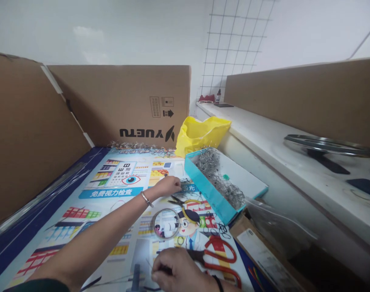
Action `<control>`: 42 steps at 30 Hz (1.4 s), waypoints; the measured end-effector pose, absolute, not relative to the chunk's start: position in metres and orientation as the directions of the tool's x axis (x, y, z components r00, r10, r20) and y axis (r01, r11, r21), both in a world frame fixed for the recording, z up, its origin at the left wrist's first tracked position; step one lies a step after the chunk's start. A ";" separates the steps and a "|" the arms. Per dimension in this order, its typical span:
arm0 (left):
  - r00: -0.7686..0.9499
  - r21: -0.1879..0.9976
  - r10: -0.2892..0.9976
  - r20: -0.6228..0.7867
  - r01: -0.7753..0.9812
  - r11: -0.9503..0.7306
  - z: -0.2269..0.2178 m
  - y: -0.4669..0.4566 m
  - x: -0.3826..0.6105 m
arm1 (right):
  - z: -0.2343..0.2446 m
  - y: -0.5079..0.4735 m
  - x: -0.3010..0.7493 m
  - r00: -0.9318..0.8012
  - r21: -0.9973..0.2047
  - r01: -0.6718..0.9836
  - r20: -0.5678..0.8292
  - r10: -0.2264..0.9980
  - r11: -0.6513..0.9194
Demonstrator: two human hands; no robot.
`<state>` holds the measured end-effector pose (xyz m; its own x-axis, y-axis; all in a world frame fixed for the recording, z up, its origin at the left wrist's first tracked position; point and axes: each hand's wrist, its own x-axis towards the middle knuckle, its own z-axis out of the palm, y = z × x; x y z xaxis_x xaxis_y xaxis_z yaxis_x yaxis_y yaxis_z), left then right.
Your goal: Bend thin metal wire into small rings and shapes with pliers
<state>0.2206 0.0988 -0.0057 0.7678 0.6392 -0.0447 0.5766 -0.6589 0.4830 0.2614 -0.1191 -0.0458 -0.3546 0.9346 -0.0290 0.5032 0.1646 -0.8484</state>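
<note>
My left hand (169,186) reaches to the middle of the printed sheet, its fingers closed at a small heap of thin dark wire-like pieces (187,185). What those fingers hold, if anything, is hidden. Close to the lower edge, my right hand (177,271) has thumb and forefinger pressed together; I cannot make out what is in them. Red-handled scissors (220,250) lie beside and partly behind it. Between my hands sits a round ring-shaped item (165,224), like a tape roll. Small pliers with yellowish handles (185,201) lie just above the ring.
A turquoise box (203,194) with tangled wire-like pieces stands right of my left hand. Behind it is a yellow bag (199,134). Small dark loops (223,230) lie near the scissors. Cardboard walls (127,101) bound the back and left; a white ledge (264,134) runs along the right.
</note>
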 end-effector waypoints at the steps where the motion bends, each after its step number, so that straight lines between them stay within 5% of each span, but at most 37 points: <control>1: 0.771 0.476 0.636 -0.042 0.575 -0.665 -0.006 0.099 0.221 | -0.046 -0.119 0.261 -0.351 -0.846 0.507 -0.028 0.936 0.165; 10: 0.824 0.385 0.557 0.107 0.482 -0.787 0.018 0.091 0.250 | -0.050 -0.117 0.261 -0.376 -0.823 0.536 -0.033 0.926 0.188; 23: 0.829 0.184 0.554 0.075 0.534 -0.825 -0.011 0.094 0.281 | -0.052 -0.114 0.261 -0.410 -0.825 0.516 0.000 0.912 0.232; 42: 0.795 0.457 0.485 0.365 0.300 -0.837 0.004 0.098 0.257 | -0.056 -0.113 0.262 -0.399 -0.827 0.518 -0.008 0.917 0.218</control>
